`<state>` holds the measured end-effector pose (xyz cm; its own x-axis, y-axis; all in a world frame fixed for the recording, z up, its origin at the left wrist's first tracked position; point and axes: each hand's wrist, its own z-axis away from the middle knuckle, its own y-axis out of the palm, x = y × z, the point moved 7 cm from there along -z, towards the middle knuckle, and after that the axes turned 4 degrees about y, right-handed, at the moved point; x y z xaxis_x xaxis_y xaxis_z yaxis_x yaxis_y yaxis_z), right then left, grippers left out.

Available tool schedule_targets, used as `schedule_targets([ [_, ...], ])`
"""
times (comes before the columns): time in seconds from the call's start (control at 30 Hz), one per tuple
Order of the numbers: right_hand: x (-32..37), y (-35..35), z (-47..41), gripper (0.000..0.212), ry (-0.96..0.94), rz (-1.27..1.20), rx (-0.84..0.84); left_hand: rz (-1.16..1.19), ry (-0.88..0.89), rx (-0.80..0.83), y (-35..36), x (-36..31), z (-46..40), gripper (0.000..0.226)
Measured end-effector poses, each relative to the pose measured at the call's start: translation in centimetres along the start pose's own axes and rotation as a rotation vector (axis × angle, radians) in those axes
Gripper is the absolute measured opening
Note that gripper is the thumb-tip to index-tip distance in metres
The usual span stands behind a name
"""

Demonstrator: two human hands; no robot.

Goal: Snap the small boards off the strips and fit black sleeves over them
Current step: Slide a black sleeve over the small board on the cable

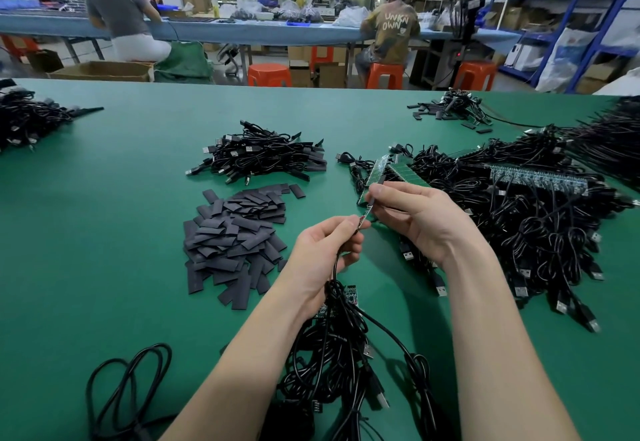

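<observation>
Green matting covers the table (121,232). At far left lies a pile of cables (27,118); whether they are finished cannot be told. Further right, a heap of cables (263,156) seems to wear sleeves already, so part of the job looks done. Below it waits a big pile of loose sleeves (235,236). The left hand (325,253) pinches a cable end at a small board (363,220), other cables hanging beneath. The right hand (415,215) pinches the strip (375,177) between thumb and forefinger, apparently mid-snap. To the right, another strip (536,177) rests on a mass of cables, so much seems left.
</observation>
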<state>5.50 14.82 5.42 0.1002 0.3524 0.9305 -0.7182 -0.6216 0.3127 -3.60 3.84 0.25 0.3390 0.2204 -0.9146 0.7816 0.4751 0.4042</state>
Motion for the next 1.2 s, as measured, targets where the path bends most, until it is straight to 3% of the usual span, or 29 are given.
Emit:
schedule_targets([
  [0.23,-0.2,0.4,0.5,0.023,0.016,-0.075,0.091,0.01,0.038,0.054,0.2,-0.3,0.1,0.023],
  [0.37,0.4,0.6,0.7,0.007,-0.073,-0.054,0.062,0.024,0.078,0.055,0.2,-0.6,0.1,0.021],
  [0.53,0.4,0.7,0.6,0.007,-0.061,-0.029,0.086,-0.001,0.097,0.05,-0.1,-0.4,-0.1,0.023],
  [0.7,-0.5,0.6,0.5,0.016,0.018,-0.129,0.141,0.031,0.101,0.065,0.1,-0.6,0.0,0.018],
  [0.93,-0.4,1.6,0.4,0.029,-0.114,-0.011,0.169,0.086,0.07,-0.021,-0.6,-0.4,-0.2,0.017],
  [1.1,-0.9,1.3,0.0,0.041,-0.106,0.007,0.128,0.055,0.065,-0.04,-0.5,-0.4,-0.2,0.028],
  [1.2,-1.1,0.6,-0.2,0.055,-0.091,0.041,0.055,-0.018,0.07,-0.075,-0.4,-0.2,-0.2,0.023],
])
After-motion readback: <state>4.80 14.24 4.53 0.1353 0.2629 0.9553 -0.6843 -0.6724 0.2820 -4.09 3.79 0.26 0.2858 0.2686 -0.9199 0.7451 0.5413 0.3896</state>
